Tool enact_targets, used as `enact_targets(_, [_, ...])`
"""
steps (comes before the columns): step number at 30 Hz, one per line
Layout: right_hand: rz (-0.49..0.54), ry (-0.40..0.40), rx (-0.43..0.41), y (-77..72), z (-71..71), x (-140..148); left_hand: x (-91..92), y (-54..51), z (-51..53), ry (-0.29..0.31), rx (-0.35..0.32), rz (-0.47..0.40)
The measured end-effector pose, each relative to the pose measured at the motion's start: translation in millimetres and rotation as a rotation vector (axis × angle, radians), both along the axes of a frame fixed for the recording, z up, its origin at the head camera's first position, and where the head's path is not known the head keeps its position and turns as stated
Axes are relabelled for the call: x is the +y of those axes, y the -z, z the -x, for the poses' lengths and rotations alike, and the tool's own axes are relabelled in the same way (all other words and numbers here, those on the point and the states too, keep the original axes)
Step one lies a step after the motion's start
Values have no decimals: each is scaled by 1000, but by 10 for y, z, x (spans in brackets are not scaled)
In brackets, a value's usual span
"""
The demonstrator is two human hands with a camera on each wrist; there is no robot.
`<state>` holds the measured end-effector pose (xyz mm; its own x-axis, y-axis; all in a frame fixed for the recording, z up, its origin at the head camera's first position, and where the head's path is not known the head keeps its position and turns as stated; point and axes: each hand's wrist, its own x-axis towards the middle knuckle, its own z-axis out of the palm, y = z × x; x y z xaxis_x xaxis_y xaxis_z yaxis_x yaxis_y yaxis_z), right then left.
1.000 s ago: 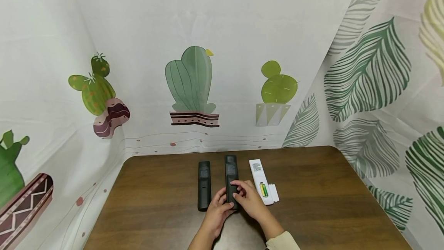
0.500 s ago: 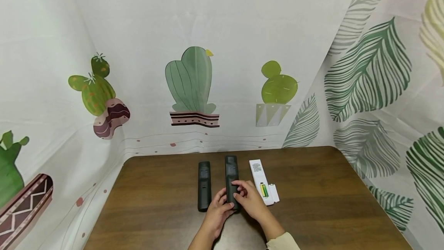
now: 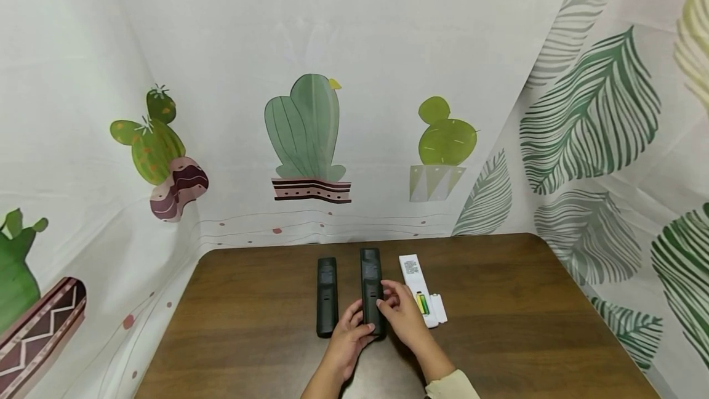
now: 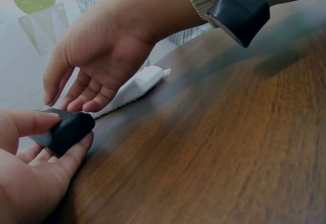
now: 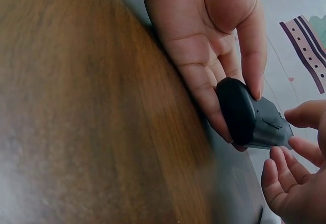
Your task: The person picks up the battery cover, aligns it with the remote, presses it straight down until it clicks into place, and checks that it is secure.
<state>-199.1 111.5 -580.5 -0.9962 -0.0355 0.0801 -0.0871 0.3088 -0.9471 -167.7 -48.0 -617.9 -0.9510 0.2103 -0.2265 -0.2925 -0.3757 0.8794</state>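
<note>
My left hand (image 3: 349, 338) grips the near end of a black remote control (image 3: 371, 273), which lies back side up. In the left wrist view, the left thumb is on top of the black remote (image 4: 66, 132) and the fingers are underneath. My right hand (image 3: 403, 316) is at the remote's right edge, fingers loosely bent. From the right wrist view, the right hand's thumb and fingertips (image 5: 300, 147) are close beside the remote's side; I cannot tell whether they touch it. The battery cover on the remote's back looks in place.
A second black remote (image 3: 327, 297) lies back up to the left. On the right, a white remote (image 3: 411, 270) shows batteries (image 3: 423, 303) in its bay, with its white cover (image 3: 438, 308) beside it. All are on a brown wooden table (image 3: 244, 313) before a patterned cloth (image 3: 376, 48).
My right hand has shifted from the middle of the black remote's back to its right edge, uncovering the cover's catch. The left hand keeps its grip.
</note>
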Motion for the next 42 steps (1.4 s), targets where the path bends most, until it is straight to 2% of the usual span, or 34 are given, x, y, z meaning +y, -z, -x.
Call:
enact_targets(5, [-4, 5, -12, 9, 15, -5, 4, -12, -2, 0, 0, -3])
enact_targets(11, [3, -6, -77, 32, 21, -25, 1, -16, -4, 4, 2, -3])
enact_targets(18, [92, -29, -165, 46, 15, -67, -5, -8, -7, 10, 24, -12])
enact_targets(24, [111, -25, -191, 32, 26, -81, -8, 9, -4, 18, 46, -8])
enact_targets(31, [123, -50, -219, 17, 40, -63, -4, -9, -8, 8, 6, -11])
enact_targets(42, [134, -50, -250, 32, 58, -92, -3, -28, -12, 1, -5, -11])
